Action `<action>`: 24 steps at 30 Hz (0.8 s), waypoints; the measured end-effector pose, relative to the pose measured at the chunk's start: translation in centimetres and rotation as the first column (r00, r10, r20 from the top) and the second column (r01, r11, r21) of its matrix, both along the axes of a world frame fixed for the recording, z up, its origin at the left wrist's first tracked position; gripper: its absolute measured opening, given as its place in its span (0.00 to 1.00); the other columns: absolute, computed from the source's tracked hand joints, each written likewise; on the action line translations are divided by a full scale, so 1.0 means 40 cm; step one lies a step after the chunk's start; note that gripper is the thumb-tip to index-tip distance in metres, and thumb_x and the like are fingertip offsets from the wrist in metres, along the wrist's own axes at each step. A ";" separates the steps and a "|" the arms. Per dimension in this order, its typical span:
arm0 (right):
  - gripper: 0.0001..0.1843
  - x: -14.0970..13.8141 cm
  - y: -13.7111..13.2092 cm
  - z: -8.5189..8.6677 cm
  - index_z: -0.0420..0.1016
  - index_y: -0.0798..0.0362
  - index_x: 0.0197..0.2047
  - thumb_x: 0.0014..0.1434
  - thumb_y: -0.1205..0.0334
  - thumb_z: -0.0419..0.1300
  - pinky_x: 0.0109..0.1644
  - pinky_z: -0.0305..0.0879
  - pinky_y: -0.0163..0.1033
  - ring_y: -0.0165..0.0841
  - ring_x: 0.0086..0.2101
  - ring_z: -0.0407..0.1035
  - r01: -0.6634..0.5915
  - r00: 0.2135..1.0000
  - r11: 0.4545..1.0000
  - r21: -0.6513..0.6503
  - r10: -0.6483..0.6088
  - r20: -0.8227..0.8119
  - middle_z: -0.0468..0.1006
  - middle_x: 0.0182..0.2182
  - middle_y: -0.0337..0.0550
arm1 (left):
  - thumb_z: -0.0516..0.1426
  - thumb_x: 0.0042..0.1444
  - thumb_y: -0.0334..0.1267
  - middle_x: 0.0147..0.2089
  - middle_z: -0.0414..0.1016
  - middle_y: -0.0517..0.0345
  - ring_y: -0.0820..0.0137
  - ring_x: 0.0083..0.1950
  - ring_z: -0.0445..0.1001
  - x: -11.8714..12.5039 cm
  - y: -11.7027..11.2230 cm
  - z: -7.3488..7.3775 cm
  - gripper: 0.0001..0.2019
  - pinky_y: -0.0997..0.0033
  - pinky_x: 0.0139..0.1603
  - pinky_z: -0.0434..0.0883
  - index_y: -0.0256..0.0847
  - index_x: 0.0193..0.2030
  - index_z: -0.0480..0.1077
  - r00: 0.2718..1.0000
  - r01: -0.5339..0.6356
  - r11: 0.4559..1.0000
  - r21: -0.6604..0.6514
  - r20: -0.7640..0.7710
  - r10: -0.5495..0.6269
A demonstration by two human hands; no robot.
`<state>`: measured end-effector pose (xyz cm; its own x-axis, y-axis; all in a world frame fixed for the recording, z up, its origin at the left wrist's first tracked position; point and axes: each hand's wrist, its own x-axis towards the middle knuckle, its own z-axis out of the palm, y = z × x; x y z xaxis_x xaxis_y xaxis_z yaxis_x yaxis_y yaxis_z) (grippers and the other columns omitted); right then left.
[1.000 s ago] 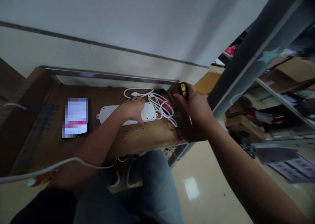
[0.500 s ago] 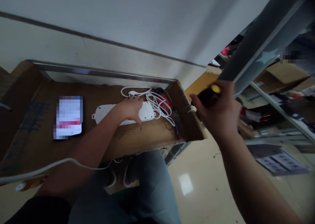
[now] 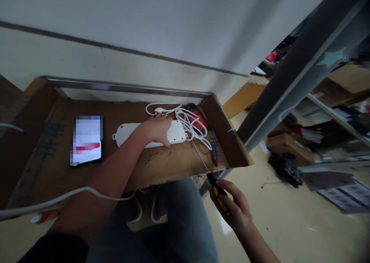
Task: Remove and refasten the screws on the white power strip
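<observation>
My left hand (image 3: 157, 128) rests palm down on a white power strip (image 3: 127, 133) that lies on a brown cardboard surface (image 3: 52, 166). Its fingers curl over the strip's near edge. A white cable (image 3: 190, 126) coils at the strip's right end. My right hand (image 3: 234, 207) is low at the cardboard's front edge, closed round a black and yellow screwdriver (image 3: 215, 187). The screwdriver's thin shaft (image 3: 199, 155) points up toward the strip's right end. Several small screws (image 3: 158, 155) lie just in front of the strip.
A phone (image 3: 86, 140) lies screen up on the cardboard at the left. A second red-handled screwdriver (image 3: 214, 155) rests near the right flap. A white cord (image 3: 58, 197) crosses my left arm. A grey metal post (image 3: 289, 74) and cluttered shelves stand at the right.
My right hand came down from beside the metal post to the cardboard's front edge, turning the screwdriver so its tip points at the strip. My left hand stayed on the strip.
</observation>
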<state>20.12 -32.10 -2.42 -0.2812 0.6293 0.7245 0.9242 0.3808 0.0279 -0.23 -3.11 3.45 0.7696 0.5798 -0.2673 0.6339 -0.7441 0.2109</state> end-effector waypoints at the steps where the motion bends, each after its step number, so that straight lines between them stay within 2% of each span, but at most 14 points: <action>1: 0.20 0.007 0.007 -0.017 0.71 0.62 0.57 0.69 0.57 0.60 0.54 0.78 0.31 0.24 0.51 0.72 0.018 1.000 1.000 0.000 -0.018 -0.012 0.75 0.49 0.48 | 0.74 0.42 0.49 0.71 0.65 0.26 0.40 0.73 0.65 0.000 -0.002 0.003 0.49 0.48 0.70 0.68 0.24 0.67 0.64 1.000 -0.001 1.000 -0.004 -0.003 0.001; 4: 0.21 0.018 0.032 -0.053 0.71 0.62 0.57 0.69 0.54 0.60 0.54 0.78 0.31 0.24 0.51 0.71 0.090 0.995 0.995 -0.031 -0.091 -0.043 0.74 0.50 0.49 | 0.73 0.43 0.49 0.71 0.66 0.26 0.41 0.73 0.65 0.000 -0.004 0.007 0.48 0.48 0.70 0.68 0.24 0.67 0.64 1.000 0.000 1.000 -0.011 -0.022 -0.001; 7: 0.20 0.020 0.061 -0.071 0.72 0.62 0.55 0.69 0.54 0.59 0.55 0.77 0.32 0.24 0.51 0.71 0.148 0.988 0.984 -0.095 -0.152 -0.028 0.74 0.50 0.49 | 0.73 0.44 0.50 0.72 0.65 0.28 0.41 0.73 0.65 -0.003 -0.002 0.002 0.48 0.48 0.71 0.68 0.28 0.68 0.64 0.999 -0.002 1.000 -0.015 -0.034 0.001; 12: 0.21 0.020 0.097 -0.089 0.72 0.62 0.54 0.69 0.53 0.60 0.60 0.76 0.36 0.25 0.53 0.70 0.246 0.969 0.961 -0.128 -0.239 0.069 0.74 0.51 0.49 | 0.72 0.44 0.51 0.74 0.62 0.29 0.41 0.76 0.60 -0.004 0.000 -0.013 0.48 0.46 0.72 0.66 0.31 0.69 0.63 1.000 -0.008 1.000 -0.001 -0.028 0.008; 16: 0.19 0.011 0.105 -0.086 0.72 0.62 0.52 0.68 0.54 0.61 0.58 0.73 0.36 0.26 0.52 0.68 0.288 0.954 0.951 -0.112 -0.276 0.116 0.74 0.50 0.48 | 0.72 0.44 0.50 0.75 0.60 0.28 0.39 0.76 0.59 -0.005 -0.012 -0.002 0.48 0.44 0.72 0.66 0.30 0.68 0.64 0.999 -0.039 0.999 -0.005 -0.031 0.039; 19: 0.17 0.007 0.102 -0.043 0.71 0.59 0.52 0.66 0.55 0.63 0.54 0.69 0.40 0.31 0.50 0.68 0.264 0.958 0.951 -0.160 -0.239 0.159 0.75 0.50 0.51 | 0.73 0.44 0.49 0.75 0.59 0.26 0.39 0.77 0.57 -0.007 -0.023 0.013 0.49 0.43 0.73 0.66 0.28 0.69 0.62 0.998 -0.051 0.998 -0.032 -0.022 0.050; 22: 0.21 0.019 0.125 0.042 0.71 0.57 0.56 0.66 0.53 0.63 0.54 0.65 0.43 0.34 0.51 0.67 0.184 0.968 0.960 -0.213 -0.140 0.207 0.75 0.51 0.52 | 0.73 0.43 0.47 0.75 0.59 0.25 0.39 0.76 0.58 -0.006 -0.026 0.018 0.47 0.42 0.71 0.68 0.28 0.68 0.64 0.999 -0.051 0.998 -0.043 -0.001 0.051; 24: 0.23 0.031 0.177 0.105 0.70 0.56 0.57 0.65 0.52 0.65 0.55 0.65 0.41 0.34 0.53 0.67 0.091 0.970 0.961 -0.262 -0.025 0.243 0.75 0.52 0.50 | 0.73 0.43 0.50 0.75 0.60 0.26 0.38 0.75 0.59 -0.003 -0.023 0.019 0.47 0.41 0.69 0.69 0.31 0.67 0.66 0.999 -0.052 0.998 -0.040 0.013 0.053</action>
